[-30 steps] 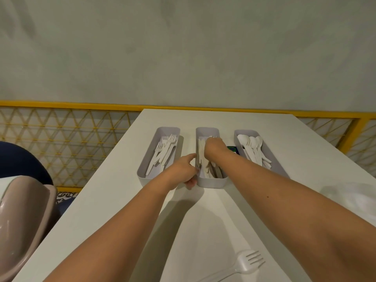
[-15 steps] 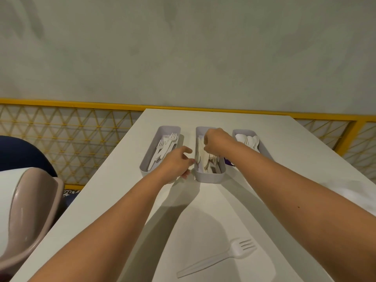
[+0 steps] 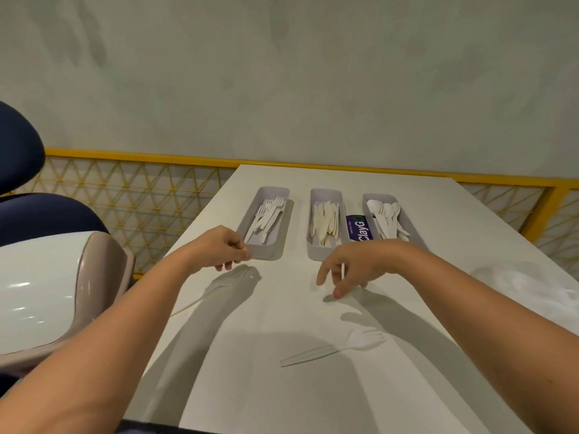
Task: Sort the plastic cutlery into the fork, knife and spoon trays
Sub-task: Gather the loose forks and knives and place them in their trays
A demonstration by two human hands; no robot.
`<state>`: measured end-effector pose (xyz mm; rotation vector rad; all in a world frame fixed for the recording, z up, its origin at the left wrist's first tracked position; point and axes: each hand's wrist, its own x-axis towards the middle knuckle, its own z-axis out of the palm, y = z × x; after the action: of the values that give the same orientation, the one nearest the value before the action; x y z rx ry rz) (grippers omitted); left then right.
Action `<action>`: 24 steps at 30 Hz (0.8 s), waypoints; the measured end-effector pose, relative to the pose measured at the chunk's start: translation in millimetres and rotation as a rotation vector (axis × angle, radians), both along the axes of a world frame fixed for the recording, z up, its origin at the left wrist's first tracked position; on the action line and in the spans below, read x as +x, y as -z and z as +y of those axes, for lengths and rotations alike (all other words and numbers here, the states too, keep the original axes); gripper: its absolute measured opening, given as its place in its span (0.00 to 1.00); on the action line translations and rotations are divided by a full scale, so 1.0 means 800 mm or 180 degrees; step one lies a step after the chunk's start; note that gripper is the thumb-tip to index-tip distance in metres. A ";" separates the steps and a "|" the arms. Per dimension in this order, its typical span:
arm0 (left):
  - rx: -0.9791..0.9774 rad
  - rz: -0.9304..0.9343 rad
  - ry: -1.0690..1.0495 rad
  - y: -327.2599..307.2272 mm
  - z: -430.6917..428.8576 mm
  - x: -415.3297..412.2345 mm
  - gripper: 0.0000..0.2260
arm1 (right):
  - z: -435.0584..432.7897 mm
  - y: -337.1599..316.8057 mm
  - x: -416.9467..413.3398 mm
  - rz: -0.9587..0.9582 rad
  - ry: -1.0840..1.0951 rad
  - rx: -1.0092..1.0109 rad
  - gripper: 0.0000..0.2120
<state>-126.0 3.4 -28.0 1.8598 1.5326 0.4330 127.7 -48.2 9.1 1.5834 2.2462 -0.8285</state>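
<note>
Three grey trays stand in a row on the white table (image 3: 313, 396): the fork tray (image 3: 264, 250) on the left, the knife tray (image 3: 315, 253) in the middle, the spoon tray (image 3: 372, 195) on the right, each with several white pieces. My left hand (image 3: 224, 247) hangs loosely curled at the fork tray's near left corner and holds nothing. Just below it lies a white fork (image 3: 219, 285). My right hand (image 3: 354, 264) hovers in front of the knife tray, fingers drooping, apparently empty. Another loose fork (image 3: 338, 347) lies nearer to me.
A purple ClayG pack (image 3: 358, 228) lies between the knife and spoon trays. Crumpled clear plastic (image 3: 532, 286) sits at the table's right side. A white and beige chair (image 3: 47, 277) stands close to the left edge. A yellow railing (image 3: 141, 158) runs behind.
My right hand has come out of the knife tray and dropped toward the table. My left hand has let go of the knife tray and moved left to the fork tray's corner.
</note>
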 end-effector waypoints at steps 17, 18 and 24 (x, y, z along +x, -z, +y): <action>-0.0089 0.0549 -0.0805 0.049 -0.024 -0.027 0.12 | -0.041 0.050 0.031 -0.0496 -0.0083 -0.0193 0.11; -0.0087 0.0535 -0.0795 0.050 -0.024 -0.025 0.12 | -0.042 0.052 0.031 -0.0543 -0.0109 -0.0129 0.10; -0.0097 0.0571 -0.0672 0.049 -0.032 0.001 0.09 | -0.044 0.051 0.031 -0.0321 -0.0059 0.0143 0.08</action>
<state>-125.2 -22.5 -66.9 1.7594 1.8557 0.3429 152.2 -83.7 -31.5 1.5847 2.2196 -0.6819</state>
